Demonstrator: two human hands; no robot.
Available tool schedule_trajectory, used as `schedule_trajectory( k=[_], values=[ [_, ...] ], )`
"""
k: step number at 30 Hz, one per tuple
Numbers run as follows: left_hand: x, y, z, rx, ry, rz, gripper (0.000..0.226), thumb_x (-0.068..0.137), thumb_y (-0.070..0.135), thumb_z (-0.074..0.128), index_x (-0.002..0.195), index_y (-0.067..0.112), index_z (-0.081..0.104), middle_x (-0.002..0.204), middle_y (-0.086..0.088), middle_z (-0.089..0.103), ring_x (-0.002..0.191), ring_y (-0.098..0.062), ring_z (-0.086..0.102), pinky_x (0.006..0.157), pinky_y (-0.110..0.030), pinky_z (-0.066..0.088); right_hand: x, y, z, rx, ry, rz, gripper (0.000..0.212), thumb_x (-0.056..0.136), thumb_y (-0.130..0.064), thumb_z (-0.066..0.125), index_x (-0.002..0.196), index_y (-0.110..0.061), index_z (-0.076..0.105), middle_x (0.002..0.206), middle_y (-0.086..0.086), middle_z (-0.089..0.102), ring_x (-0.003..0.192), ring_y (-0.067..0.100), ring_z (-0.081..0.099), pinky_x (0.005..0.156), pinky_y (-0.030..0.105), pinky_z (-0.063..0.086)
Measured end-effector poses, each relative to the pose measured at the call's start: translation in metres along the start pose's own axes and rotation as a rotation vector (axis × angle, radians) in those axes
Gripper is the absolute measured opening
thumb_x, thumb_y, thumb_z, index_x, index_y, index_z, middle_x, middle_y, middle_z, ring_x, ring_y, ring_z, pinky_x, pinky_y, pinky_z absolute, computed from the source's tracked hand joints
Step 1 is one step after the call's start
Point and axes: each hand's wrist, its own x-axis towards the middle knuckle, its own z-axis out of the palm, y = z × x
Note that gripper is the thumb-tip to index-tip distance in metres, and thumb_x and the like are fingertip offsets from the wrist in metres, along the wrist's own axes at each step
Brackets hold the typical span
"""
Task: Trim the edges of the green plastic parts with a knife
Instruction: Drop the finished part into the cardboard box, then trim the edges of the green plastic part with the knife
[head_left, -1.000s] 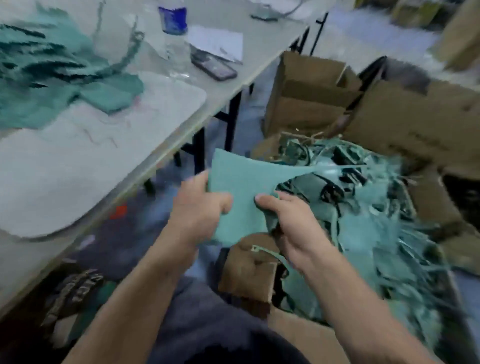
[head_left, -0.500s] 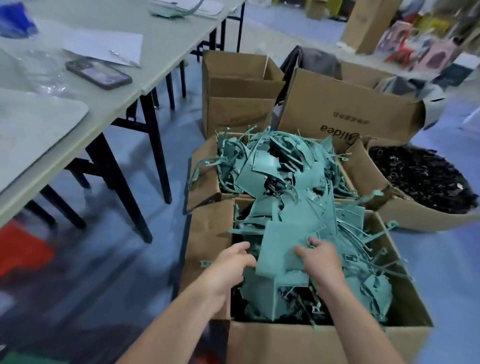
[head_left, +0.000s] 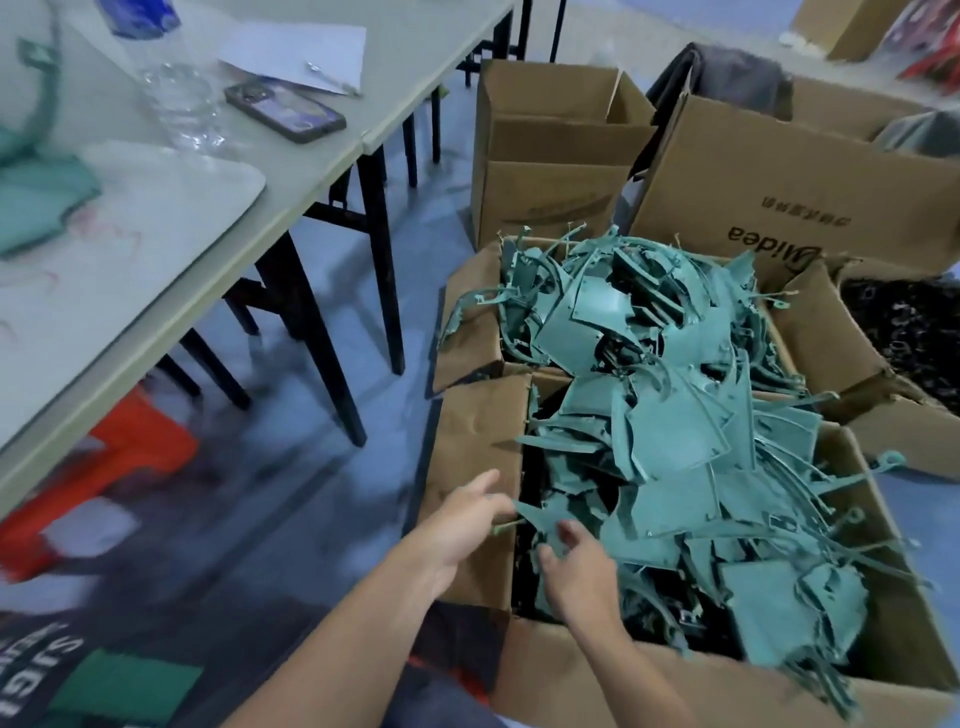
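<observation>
Step in hand, as I judge it: fetching stock, not cutting. Both hands are down at the near-left corner of the cardboard box (head_left: 467, 447) on the floor, which is heaped with green plastic parts (head_left: 670, 441).

Left hand (head_left: 457, 525): fingers spread and fairly straight, over the box's left flap, tips just beside a thin green sprue end; it grips nothing that I can see.

Right hand (head_left: 574, 564): fingers loosely curled, thumb and forefinger at the edge of a pointed green part (head_left: 540, 517) at the pile's near-left rim. Touching it, probably starting a pinch; a firm hold is not clear.

Next move, as a guess: close on one part, pull it free of the tangle, since the thin runners interlock and may drag neighbours out, then carry it up to the bench (head_left: 291, 171) at left. On the bench lies a white cutting board (head_left: 156, 208), with another green part (head_left: 36, 202) at its far-left edge.

Hard to make out:
- No knife visible anywhere in view; it may be on the bench beyond the left edge.
- The green part on the board is cut off by the frame.
- The bottom of the box is hidden under the pile; dark gaps show between parts.
- A second box of green parts (head_left: 597, 306) sits behind the first, and where one pile ends is unclear.
- A phone (head_left: 285, 111), paper (head_left: 296, 52) and a plastic bottle (head_left: 166, 67) sit toward the bench's far edge, with the bottle top cropped.
- Floor at lower left is motion-blurred.
</observation>
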Motion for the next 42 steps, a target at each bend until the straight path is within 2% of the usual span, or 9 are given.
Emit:
schedule_trajectory(
  k=[9,14,16,19,24,31,36,39,42],
  values=[
    [-0.064,0.074,-0.096,0.131,0.351,0.383,0.048,0.091,0.019,0.064,0.137,0.031,0.061,0.144,0.009,0.055,0.131,0.0,0.045,0.099,-0.018,0.036,-0.036,-0.19,-0.01,0.267,-0.205,-0.498,0.017,0.089,-0.02,0.064,0.095,-0.032,0.075,0.087,-0.014,0.075,0.083,-0.002,0.066,0.062,0.013,0.044],
    [-0.16,0.109,-0.161,0.126,0.594,0.655,0.035,0.076,0.019,0.056,0.1,0.031,0.078,0.093,0.016,0.077,0.09,-0.002,0.072,0.084,-0.03,0.059,-0.1,-0.303,-0.01,0.474,-0.389,-0.803,0.025,0.071,-0.025,0.054,0.08,-0.021,0.077,0.071,0.003,0.074,0.064,0.004,0.065,0.055,0.024,0.048],
    [-0.194,0.114,-0.189,0.087,0.764,0.718,0.032,0.078,0.017,0.056,0.093,0.033,0.079,0.086,0.018,0.076,0.084,0.0,0.072,0.078,-0.025,0.06,-0.13,-0.344,-0.001,0.547,-0.501,-0.905,0.029,0.078,-0.012,0.055,0.084,-0.026,0.08,0.076,-0.001,0.078,0.07,0.006,0.072,0.059,0.017,0.052],
    [-0.238,0.106,-0.234,-0.054,0.965,0.772,0.033,0.085,0.003,0.056,0.092,0.025,0.08,0.082,0.011,0.077,0.074,-0.003,0.072,0.063,-0.02,0.057,-0.174,-0.395,0.024,0.521,-0.63,-1.012,0.028,0.086,-0.007,0.061,0.09,-0.026,0.081,0.083,0.005,0.079,0.084,0.025,0.077,0.073,0.035,0.062],
    [-0.297,0.071,-0.31,-0.054,1.241,0.726,0.031,0.09,0.005,0.06,0.091,0.029,0.079,0.081,0.012,0.077,0.073,-0.006,0.073,0.064,-0.022,0.056,-0.238,-0.456,0.074,0.369,-0.746,-1.205,0.022,0.083,-0.019,0.061,0.092,-0.025,0.08,0.079,0.005,0.076,0.08,0.031,0.07,0.08,0.058,0.057],
    [-0.345,0.002,-0.388,-0.027,1.604,0.473,0.026,0.09,0.017,0.064,0.09,0.04,0.075,0.076,0.025,0.071,0.065,-0.005,0.064,0.064,-0.027,0.052,-0.276,-0.524,0.145,0.13,-0.584,-1.338,0.025,0.084,-0.018,0.069,0.101,-0.035,0.076,0.089,-0.022,0.073,0.082,-0.009,0.064,0.071,0.005,0.048],
    [-0.36,-0.017,-0.43,0.024,1.604,0.364,0.027,0.091,0.02,0.064,0.109,0.038,0.071,0.111,0.037,0.058,0.094,0.014,0.056,0.079,-0.005,0.04,-0.289,-0.572,0.179,-0.099,-0.505,-1.431,0.033,0.088,-0.031,0.066,0.12,-0.041,0.067,0.109,-0.015,0.068,0.058,0.0,0.06,0.053,0.007,0.04],
    [-0.358,-0.014,-0.453,0.019,1.549,0.347,0.038,0.09,0.027,0.065,0.126,0.039,0.065,0.122,0.023,0.063,0.108,-0.01,0.063,0.087,-0.024,0.046,-0.289,-0.606,0.187,-0.123,-0.444,-1.437,0.047,0.09,-0.039,0.066,0.136,-0.035,0.059,0.141,-0.011,0.059,0.082,0.002,0.061,0.082,0.021,0.042],
    [-0.353,-0.005,-0.486,-0.126,1.438,0.399,0.042,0.091,0.024,0.065,0.128,0.043,0.059,0.102,0.002,0.075,0.09,-0.013,0.068,0.074,-0.027,0.049,-0.293,-0.649,0.185,-0.067,-0.476,-1.373,0.05,0.091,-0.038,0.067,0.139,-0.03,0.057,0.124,-0.01,0.066,0.075,0.004,0.07,0.08,0.026,0.052]
  ],
)
